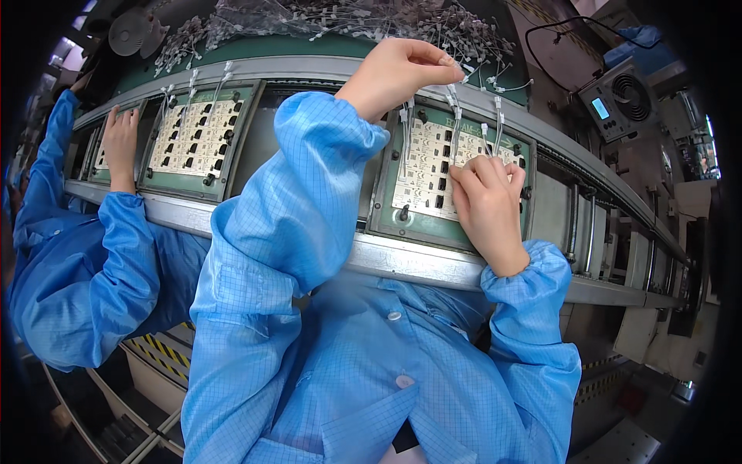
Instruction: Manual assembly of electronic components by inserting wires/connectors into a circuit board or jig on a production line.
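While a co-worker's hand (121,139) is hovering over the far-left tray, the next tray (238,139) is sitting on the metal rail (402,261), its top edge carrying a few white wires (226,76). Beyond the rail, a heap of loose wires (352,15) is lying on a green mat, so plenty of stock is apparently remaining. Farther right, the left hand (398,73) is hanging above the top edge of the right tray (425,229), thumb and fingertips pinching together; whether a wire is sitting between them, I cannot tell. Beneath it, upright wires (456,112) are standing from the tray's top left corner toward its top right corner, their lower ends trailing onto the cream board (421,189). This tray is looking partly wired: at least 3 wires are showing, while its lower left corner is showing none. The right hand (491,201) is covering the board's right side, fingers bunching together; they are hiding any joint, so I cannot tell whether they are clamping a wire or which ends are fixed.
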`<state>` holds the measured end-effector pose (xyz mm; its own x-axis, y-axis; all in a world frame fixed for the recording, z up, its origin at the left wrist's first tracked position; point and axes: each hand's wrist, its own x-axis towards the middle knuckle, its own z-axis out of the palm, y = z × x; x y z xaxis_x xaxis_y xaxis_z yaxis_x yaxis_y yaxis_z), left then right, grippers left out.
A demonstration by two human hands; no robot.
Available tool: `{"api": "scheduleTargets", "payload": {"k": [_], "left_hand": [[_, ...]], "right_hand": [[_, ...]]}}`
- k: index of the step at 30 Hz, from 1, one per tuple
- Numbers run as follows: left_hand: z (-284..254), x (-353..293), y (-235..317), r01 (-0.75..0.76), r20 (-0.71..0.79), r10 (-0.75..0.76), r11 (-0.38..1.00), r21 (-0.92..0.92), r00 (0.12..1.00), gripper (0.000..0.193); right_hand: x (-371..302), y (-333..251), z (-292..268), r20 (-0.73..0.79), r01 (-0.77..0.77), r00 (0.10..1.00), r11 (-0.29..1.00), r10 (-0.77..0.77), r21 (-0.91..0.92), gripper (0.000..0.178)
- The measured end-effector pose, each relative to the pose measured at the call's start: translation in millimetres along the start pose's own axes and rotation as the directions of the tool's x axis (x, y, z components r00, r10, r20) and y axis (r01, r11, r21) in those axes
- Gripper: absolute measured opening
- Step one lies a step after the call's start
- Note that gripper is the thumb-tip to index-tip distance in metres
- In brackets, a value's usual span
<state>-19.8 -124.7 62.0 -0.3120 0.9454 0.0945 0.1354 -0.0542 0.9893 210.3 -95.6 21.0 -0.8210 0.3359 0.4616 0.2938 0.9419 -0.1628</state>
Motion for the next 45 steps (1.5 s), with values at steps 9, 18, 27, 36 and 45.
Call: {"api": "scheduleTargets", "payload": {"k": [9,18,27,36,45], "left_hand": [[-5,-65,7,-0.13,-0.206,0.187,0.956,0.262,0.96,0.016],[29,-148,1,-0.177,0.046,0.448,0.256,0.95,0.893,0.028],[36,-157,-12,-0.201,0.089,0.444,0.214,0.956,0.892,0.019],[44,-153,-12,-0.233,0.188,0.324,0.104,0.967,0.927,0.019],[37,-142,-16,-0.217,0.067,0.327,0.447,0.868,0.943,0.005]], "right_hand": [[-5,-3,-23,0.209,-0.01,0.978,1.0,0.012,-0.007,0.034],[78,119,5,0.014,-0.374,0.922,0.879,0.388,0.296,0.023],[122,115,38,0.097,-0.608,0.791,0.794,0.603,0.024,0.026],[126,136,-28,0.029,-0.414,0.849,0.629,0.528,0.658,0.022],[80,123,-56,0.052,-0.274,0.888,0.436,0.456,0.857,0.02]]}}
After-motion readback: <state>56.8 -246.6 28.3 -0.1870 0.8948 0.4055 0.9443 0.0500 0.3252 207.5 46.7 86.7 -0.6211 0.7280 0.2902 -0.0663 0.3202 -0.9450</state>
